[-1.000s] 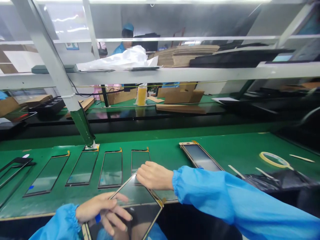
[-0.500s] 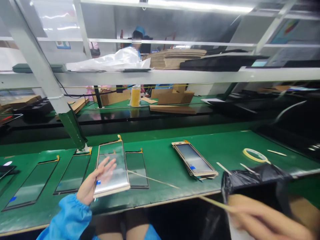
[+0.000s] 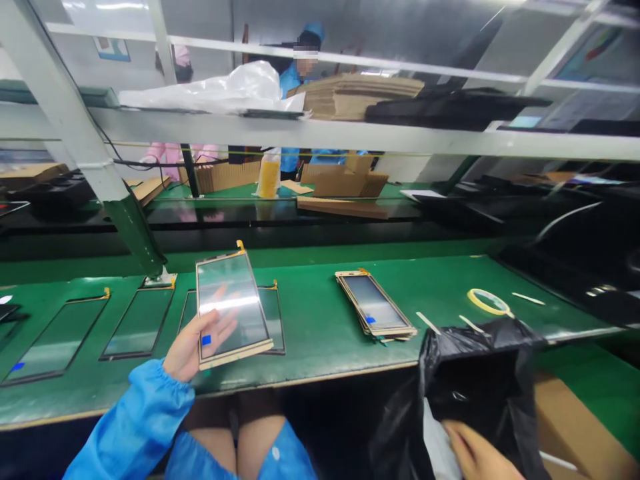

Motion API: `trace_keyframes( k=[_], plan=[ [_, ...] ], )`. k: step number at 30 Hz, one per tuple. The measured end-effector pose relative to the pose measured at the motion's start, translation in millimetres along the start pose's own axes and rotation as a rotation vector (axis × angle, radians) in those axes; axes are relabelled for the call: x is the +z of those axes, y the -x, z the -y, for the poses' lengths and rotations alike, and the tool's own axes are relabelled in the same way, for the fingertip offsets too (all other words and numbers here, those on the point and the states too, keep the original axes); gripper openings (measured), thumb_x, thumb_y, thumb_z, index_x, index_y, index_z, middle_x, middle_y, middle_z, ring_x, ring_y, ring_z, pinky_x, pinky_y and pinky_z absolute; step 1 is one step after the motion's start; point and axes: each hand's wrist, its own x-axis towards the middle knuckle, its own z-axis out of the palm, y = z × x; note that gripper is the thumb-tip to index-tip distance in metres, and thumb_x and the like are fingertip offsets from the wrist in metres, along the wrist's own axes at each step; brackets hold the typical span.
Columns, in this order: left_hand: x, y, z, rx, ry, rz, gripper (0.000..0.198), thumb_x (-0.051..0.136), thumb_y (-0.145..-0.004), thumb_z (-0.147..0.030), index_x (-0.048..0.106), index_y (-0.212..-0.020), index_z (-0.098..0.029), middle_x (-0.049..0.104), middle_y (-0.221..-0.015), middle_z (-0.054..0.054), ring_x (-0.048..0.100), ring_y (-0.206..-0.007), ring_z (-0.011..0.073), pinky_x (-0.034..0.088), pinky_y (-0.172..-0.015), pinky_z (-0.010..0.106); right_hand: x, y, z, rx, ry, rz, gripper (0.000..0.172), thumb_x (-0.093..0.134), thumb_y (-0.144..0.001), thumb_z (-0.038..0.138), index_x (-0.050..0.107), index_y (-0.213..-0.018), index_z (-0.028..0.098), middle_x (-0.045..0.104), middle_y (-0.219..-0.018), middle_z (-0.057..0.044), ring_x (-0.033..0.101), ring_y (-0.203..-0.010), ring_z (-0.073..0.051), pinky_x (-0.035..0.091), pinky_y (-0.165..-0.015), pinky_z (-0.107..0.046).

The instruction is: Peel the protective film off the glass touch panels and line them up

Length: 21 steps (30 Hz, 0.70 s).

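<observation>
My left hand (image 3: 193,343) grips a gold-edged touch screen panel (image 3: 233,293) by its left side, tilted above the bench. The fingers lie behind its clear glass; an orange flex tab tops the panel and a blue sticker marks its lower left. Low on the right, my right hand (image 3: 473,447) is at the mouth of a black plastic bag (image 3: 434,357), beside a white sheet-like piece (image 3: 437,437). Its fingers are curled together and partly blurred; what they hold, if anything, is hidden.
Black-framed glass panels (image 3: 140,320) lie on the green bench (image 3: 305,333). A stack of gold-framed panels (image 3: 375,303) sits right of centre. Beyond it are a tape roll (image 3: 487,301) and loose strips (image 3: 427,323). A slanted post (image 3: 113,180) stands left; a person (image 3: 290,80) is behind the shelf.
My right hand has moved down into the bag's mouth; the thin strip stretching from it is no longer visible. My left hand still holds the panel, now turned slightly. The camera view has shifted.
</observation>
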Motion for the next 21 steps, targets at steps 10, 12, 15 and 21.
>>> trace_keyframes(
  k=[10, 12, 15, 21],
  plan=[
    [-15.1, 41, 9, 0.259, -0.1, 0.047, 0.051, 0.057, -0.092, -0.032, 0.046, -0.142, -0.029, 0.05, -0.145, 0.01, 0.048, -0.132, 0.0333, 0.038, -0.109, 0.051, 95, -10, 250, -0.567, -0.736, 0.725, 0.042, 0.042, -0.095, 0.051, 0.065, -0.104, 0.017, 0.069, -0.085, -0.006, 0.065, -0.07, -0.017, 0.055, -0.073, -0.031],
    [-19.9, 46, 6, 0.302, -0.126, -0.002, 0.053, 0.059, -0.091, -0.033, 0.046, -0.142, -0.028, 0.051, -0.144, 0.011, 0.049, -0.131, 0.0342, 0.039, -0.108, 0.05, 100, -5, 258, -0.63, -0.703, 0.73, 0.036, 0.041, -0.097, 0.045, 0.065, -0.098, 0.018, 0.068, -0.08, -0.005, 0.064, -0.067, -0.016, 0.053, -0.069, -0.029],
    [-19.7, 49, 5, 0.352, -0.152, -0.048, 0.055, 0.061, -0.089, -0.035, 0.047, -0.142, -0.025, 0.053, -0.142, 0.013, 0.052, -0.128, 0.0346, 0.044, -0.104, 0.049, 99, -4, 255, -0.691, -0.612, 0.68, 0.027, 0.041, -0.097, 0.033, 0.063, -0.09, 0.02, 0.065, -0.075, -0.003, 0.061, -0.064, -0.015, 0.049, -0.065, -0.027],
    [-2.8, 52, 31, 0.462, -0.239, -0.018, 0.049, 0.065, -0.087, -0.037, 0.056, -0.133, -0.023, 0.062, -0.132, 0.011, 0.059, -0.12, 0.032, 0.051, -0.094, 0.041, 96, -10, 253, -0.907, -0.046, 0.425, 0.026, 0.04, -0.097, 0.02, 0.058, -0.079, 0.019, 0.064, -0.075, -0.003, 0.061, -0.066, -0.017, 0.035, -0.058, -0.027]
  ],
)
